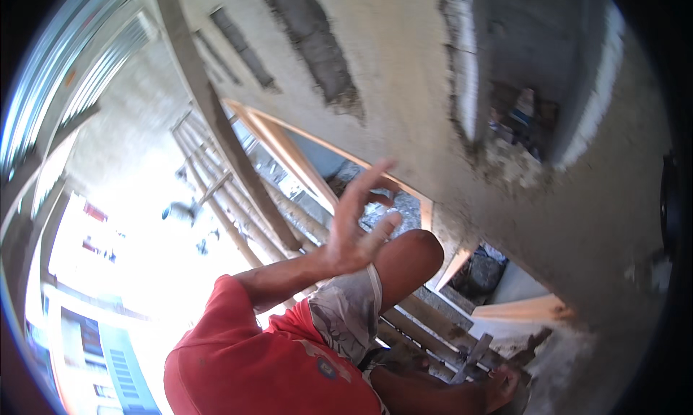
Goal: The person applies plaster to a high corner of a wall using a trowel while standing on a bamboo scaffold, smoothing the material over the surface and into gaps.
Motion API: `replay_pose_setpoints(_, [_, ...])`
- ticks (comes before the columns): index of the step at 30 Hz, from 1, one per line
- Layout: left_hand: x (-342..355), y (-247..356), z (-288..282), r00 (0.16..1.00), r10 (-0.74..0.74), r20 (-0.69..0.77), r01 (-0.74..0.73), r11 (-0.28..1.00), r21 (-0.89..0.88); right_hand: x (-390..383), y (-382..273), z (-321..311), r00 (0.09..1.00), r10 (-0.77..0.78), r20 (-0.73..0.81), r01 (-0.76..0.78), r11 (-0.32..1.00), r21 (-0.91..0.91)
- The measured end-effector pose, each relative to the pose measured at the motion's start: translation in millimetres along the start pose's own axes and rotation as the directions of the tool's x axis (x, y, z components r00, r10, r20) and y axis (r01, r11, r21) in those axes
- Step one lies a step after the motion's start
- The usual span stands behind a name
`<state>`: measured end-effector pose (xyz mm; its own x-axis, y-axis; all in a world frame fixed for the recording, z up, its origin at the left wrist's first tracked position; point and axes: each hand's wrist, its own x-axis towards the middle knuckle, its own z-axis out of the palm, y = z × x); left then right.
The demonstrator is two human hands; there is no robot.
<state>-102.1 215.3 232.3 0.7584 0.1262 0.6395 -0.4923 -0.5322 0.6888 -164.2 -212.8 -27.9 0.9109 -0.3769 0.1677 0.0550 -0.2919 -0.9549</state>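
My left hand (361,220) is raised above my bent knee (413,260), in front of the wall. Its fingers are spread apart and hold nothing. Down at the lower right, my right hand (502,387) has curled fingers, near the wooden slats and the foot of the wall. Whatever those fingers close on, if anything, is hidden. Close by that hand is a grey cross-shaped piece (473,359), whose kind I cannot make out. I sit or crouch in a red shirt (267,372) and patterned shorts (346,314).
A plastered wall (404,76) with rough recesses (310,40) and a deep opening (530,68) rises ahead. Light wooden frames (325,151) edge openings lower down. A slanted beam (216,119) and bamboo poles (220,198) stand left. Gapped wooden slats (433,321) lie beneath me.
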Motion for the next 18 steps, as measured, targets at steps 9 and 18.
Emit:
replay_pose_setpoints(9, [18.8,1.2,-231.9,0.745,0.230,-0.626,0.356,0.656,0.665,69.7,-96.3,77.1,0.938,0.007,0.348,-0.009,1.000,0.006])
replay_pose_setpoints(18, [158.6,-22.4,-410.5,0.747,0.125,-0.653,0.360,0.750,0.555,104.5,-108.3,136.8,0.828,-0.030,0.560,0.041,0.999,-0.007])
